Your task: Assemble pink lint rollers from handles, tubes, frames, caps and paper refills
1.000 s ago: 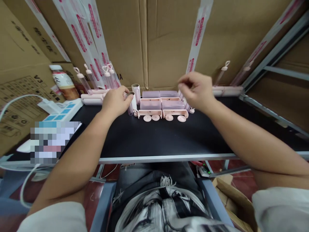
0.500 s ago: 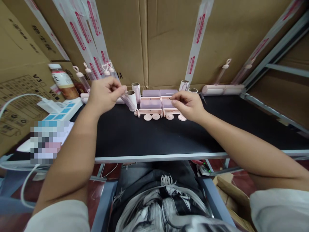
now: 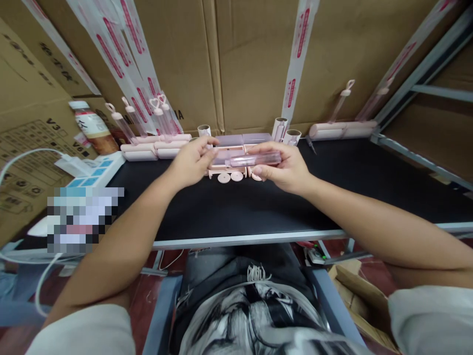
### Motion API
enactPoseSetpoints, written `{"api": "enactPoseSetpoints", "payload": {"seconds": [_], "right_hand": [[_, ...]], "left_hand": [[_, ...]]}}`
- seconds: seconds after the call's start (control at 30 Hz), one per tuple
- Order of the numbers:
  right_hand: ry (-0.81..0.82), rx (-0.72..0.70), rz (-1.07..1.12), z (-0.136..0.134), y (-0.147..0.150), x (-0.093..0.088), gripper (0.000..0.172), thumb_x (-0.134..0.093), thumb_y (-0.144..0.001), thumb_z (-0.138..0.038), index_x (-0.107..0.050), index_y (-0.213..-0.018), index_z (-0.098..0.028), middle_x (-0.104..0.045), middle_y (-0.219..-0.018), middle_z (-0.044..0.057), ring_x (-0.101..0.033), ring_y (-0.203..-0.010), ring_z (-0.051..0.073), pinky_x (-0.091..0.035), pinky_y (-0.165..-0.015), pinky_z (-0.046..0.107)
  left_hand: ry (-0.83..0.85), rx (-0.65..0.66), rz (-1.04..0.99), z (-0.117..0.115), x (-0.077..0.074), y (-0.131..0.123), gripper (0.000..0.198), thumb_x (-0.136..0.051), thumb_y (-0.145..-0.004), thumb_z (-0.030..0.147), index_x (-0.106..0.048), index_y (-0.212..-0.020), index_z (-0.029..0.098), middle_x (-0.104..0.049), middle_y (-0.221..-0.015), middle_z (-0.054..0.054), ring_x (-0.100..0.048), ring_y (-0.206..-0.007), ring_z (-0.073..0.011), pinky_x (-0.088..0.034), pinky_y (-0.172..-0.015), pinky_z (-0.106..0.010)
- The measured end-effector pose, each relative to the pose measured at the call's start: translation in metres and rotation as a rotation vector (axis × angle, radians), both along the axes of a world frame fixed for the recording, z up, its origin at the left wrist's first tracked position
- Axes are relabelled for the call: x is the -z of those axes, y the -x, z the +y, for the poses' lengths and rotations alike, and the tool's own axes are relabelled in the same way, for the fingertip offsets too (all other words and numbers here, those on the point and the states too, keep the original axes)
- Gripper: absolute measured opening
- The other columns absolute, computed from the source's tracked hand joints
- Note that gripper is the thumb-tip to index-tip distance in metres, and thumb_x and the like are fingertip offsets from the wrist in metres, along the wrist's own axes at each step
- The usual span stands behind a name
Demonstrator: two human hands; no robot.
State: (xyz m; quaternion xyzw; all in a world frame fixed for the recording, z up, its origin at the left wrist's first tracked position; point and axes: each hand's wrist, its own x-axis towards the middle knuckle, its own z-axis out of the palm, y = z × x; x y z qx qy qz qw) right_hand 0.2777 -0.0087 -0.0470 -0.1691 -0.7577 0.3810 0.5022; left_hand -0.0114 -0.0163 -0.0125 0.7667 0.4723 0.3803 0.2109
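Note:
My right hand point(image 3: 286, 167) is closed around a clear pinkish tube point(image 3: 251, 159), held nearly level above the table, its narrow neck pointing left. Just left of that neck is my left hand point(image 3: 195, 160), thumb and forefinger apart with no object visible between them; its other fingers are partly hidden. Beneath and behind the tube lie pale pink trays with lilac pieces point(image 3: 223, 157), partly covered by my hands. Pink discs point(image 3: 237, 176) rest along their front edge. White cylinders holding clear tubes point(image 3: 280, 129) stand behind my right hand.
Heart-topped wand tubes point(image 3: 158, 118) stand in pink holders at the back left, with more holders point(image 3: 327, 130) at the back right. A drink bottle point(image 3: 92, 127) and a power strip point(image 3: 98, 170) are on the left. Cardboard point(image 3: 251, 64) walls the back of the black table point(image 3: 236, 212).
My left hand has moved right and down; the tube that was beneath it no longer shows there. My right hand now holds a clear tube over the pink trays.

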Motion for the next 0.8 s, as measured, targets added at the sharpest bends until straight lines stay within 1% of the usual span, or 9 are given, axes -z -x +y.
{"api": "enactPoseSetpoints", "payload": {"seconds": [0.07, 0.17, 0.3, 0.37, 0.43, 0.5, 0.6, 0.7, 0.8], "right_hand": [[0.057, -0.022, -0.039, 0.002, -0.002, 0.0, 0.048, -0.099, -0.089, -0.053, -0.082, -0.122, -0.023, -0.077, -0.084, 0.0, -0.062, -0.059, 0.015, -0.052, -0.06, 0.032], [0.016, -0.078, -0.107, 0.004, -0.002, 0.001, 0.047, -0.096, -0.09, -0.059, -0.08, -0.113, -0.02, -0.077, -0.081, 0.002, -0.066, -0.064, 0.016, -0.052, -0.063, 0.032], [-0.094, -0.194, -0.206, 0.003, 0.001, 0.004, 0.044, -0.084, -0.102, -0.06, -0.071, -0.087, -0.021, -0.077, -0.08, 0.004, -0.071, -0.076, 0.019, -0.054, -0.071, 0.032], [-0.119, -0.208, -0.227, 0.003, 0.002, 0.006, 0.047, -0.079, -0.106, -0.061, -0.066, -0.085, -0.021, -0.074, -0.079, 0.003, -0.068, -0.073, 0.017, -0.053, -0.071, 0.031], [-0.071, -0.232, -0.244, 0.003, 0.002, 0.007, 0.045, -0.074, -0.109, -0.062, -0.064, -0.093, -0.021, -0.073, -0.082, 0.002, -0.068, -0.072, 0.017, -0.055, -0.071, 0.031], [-0.002, -0.257, -0.269, 0.004, 0.001, 0.008, 0.043, -0.07, -0.111, -0.063, -0.062, -0.103, -0.022, -0.072, -0.082, 0.001, -0.069, -0.069, 0.017, -0.055, -0.069, 0.032], [-0.061, -0.178, -0.332, 0.004, 0.0, 0.007, 0.048, -0.067, -0.109, -0.07, -0.057, -0.102, -0.024, -0.063, -0.078, -0.003, -0.058, -0.065, 0.015, -0.047, -0.064, 0.03], [-0.208, -0.08, -0.446, 0.006, 0.0, 0.006, 0.053, -0.06, -0.111, -0.073, -0.054, -0.094, -0.023, -0.053, -0.076, -0.004, -0.047, -0.068, 0.014, -0.038, -0.066, 0.03], [-0.267, -0.054, -0.514, 0.006, 0.0, 0.006, 0.052, -0.053, -0.114, -0.072, -0.054, -0.097, -0.023, -0.053, -0.078, -0.003, -0.045, -0.068, 0.014, -0.036, -0.067, 0.03]], "left_hand": [[-0.099, -0.111, 0.261, 0.007, -0.004, 0.019, 0.038, -0.068, -0.1, 0.043, -0.081, -0.126, 0.019, -0.07, -0.07, 0.0, -0.062, -0.063, -0.0184, -0.045, -0.064, -0.03], [-0.038, -0.146, 0.513, 0.015, -0.004, 0.035, 0.04, -0.066, -0.097, 0.036, -0.088, -0.126, 0.02, -0.08, -0.08, -0.004, -0.068, -0.07, -0.0222, -0.046, -0.071, -0.033], [0.006, -0.185, 0.757, 0.015, 0.0, 0.029, 0.041, -0.07, -0.096, 0.038, -0.088, -0.129, 0.024, -0.088, -0.102, -0.01, -0.078, -0.091, -0.0303, -0.049, -0.077, -0.035], [0.025, -0.217, 0.852, 0.013, 0.0, 0.025, 0.036, -0.073, -0.096, 0.04, -0.087, -0.125, 0.025, -0.088, -0.103, -0.012, -0.077, -0.093, -0.0327, -0.045, -0.073, -0.035], [0.05, -0.252, 0.904, 0.012, -0.002, 0.025, 0.023, -0.076, -0.094, 0.039, -0.087, -0.108, 0.025, -0.086, -0.101, -0.012, -0.075, -0.09, -0.0328, -0.04, -0.069, -0.035], [0.065, -0.27, 0.858, 0.012, -0.006, 0.03, 0.011, -0.077, -0.09, 0.034, -0.08, -0.09, 0.024, -0.083, -0.093, -0.01, -0.071, -0.081, -0.03, -0.038, -0.067, -0.035], [0.071, -0.195, 0.545, 0.01, -0.014, 0.038, 0.017, -0.076, -0.09, 0.036, -0.068, -0.08, 0.024, -0.073, -0.074, -0.004, -0.061, -0.065, -0.0224, -0.039, -0.063, -0.033], [0.175, 0.034, 0.139, 0.0, -0.02, 0.033, 0.035, -0.073, -0.099, 0.054, -0.06, -0.087, 0.025, -0.06, -0.065, 0.002, -0.052, -0.053, -0.0154, -0.039, -0.054, -0.029], [0.262, 0.243, -0.042, -0.012, -0.02, 0.014, 0.053, -0.076, -0.099, 0.073, -0.055, -0.092, 0.024, -0.061, -0.067, 0.003, -0.056, -0.05, -0.0121, -0.039, -0.047, -0.025]]}}
